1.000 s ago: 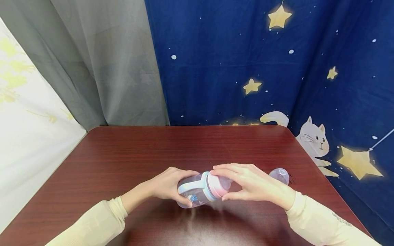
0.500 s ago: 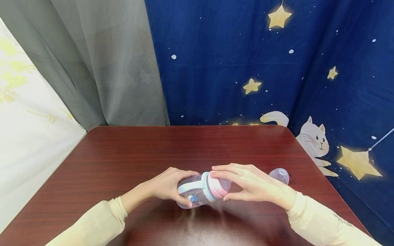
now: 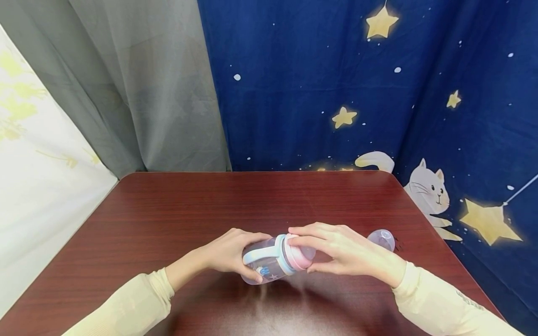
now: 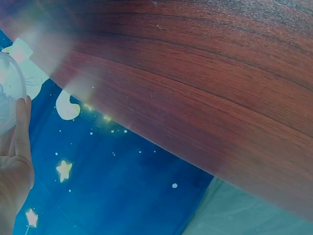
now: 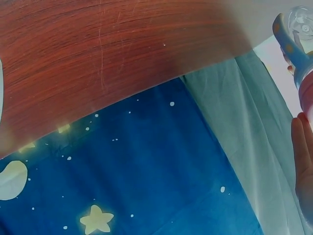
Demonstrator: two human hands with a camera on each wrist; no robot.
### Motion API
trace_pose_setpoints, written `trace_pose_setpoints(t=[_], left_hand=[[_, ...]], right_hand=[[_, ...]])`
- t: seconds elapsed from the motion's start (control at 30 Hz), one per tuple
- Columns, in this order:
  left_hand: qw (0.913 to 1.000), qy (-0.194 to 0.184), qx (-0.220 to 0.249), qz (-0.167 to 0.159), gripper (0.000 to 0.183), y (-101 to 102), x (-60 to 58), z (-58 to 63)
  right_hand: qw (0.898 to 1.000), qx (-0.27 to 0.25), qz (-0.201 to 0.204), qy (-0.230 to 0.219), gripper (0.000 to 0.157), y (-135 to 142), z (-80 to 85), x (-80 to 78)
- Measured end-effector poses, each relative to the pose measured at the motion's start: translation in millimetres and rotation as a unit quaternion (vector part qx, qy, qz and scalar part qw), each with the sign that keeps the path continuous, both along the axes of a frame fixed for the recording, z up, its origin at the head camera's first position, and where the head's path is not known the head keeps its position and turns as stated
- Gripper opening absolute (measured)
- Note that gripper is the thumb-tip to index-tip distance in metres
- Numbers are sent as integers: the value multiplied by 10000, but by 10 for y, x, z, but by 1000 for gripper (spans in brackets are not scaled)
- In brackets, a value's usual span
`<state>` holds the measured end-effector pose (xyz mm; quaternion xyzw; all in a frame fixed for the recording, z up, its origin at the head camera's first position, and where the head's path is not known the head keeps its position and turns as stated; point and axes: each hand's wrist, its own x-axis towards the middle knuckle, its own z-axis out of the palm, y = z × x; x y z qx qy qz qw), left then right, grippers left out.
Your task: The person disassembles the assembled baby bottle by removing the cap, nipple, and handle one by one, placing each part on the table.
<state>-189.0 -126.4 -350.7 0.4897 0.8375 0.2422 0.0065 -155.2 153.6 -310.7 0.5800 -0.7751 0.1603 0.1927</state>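
In the head view a clear baby bottle (image 3: 272,268) with printed figures lies tilted between both hands, low over the front of the table. It has a pale blue handle (image 3: 260,254) and a pink screw ring (image 3: 295,255) at its right end. My left hand (image 3: 229,251) grips the bottle's base end, thumb on the near side and fingers on the far side. With fingertips and thumb, my right hand (image 3: 342,249) holds the pink ring. The left wrist view catches the bottle's clear base (image 4: 9,93) at its edge; the right wrist view shows the speckled blue handle (image 5: 289,46).
A clear dome-shaped cap (image 3: 382,240) lies on the dark red wooden table (image 3: 210,200), just behind my right wrist. Grey curtain (image 3: 168,93) and blue star-print curtain (image 3: 290,93) hang beyond the far edge.
My right hand's fingertips and thumb have shifted slightly around the pink ring, the thumb a little to the right. The left hand, the bottle and the cap have stayed in place.
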Motion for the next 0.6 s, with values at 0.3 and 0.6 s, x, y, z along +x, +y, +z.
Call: trace_pose_setpoints(t=[0.3, 0.6], left_hand=[[10000, -62, -39, 13, 76, -2, -3, -4], [10000, -5, 12, 7, 74, -3, -12, -16]], right_hand=[[10000, 44, 9, 0, 54, 15, 0, -8], [9999, 38, -26, 116, 53, 42, -1, -10]])
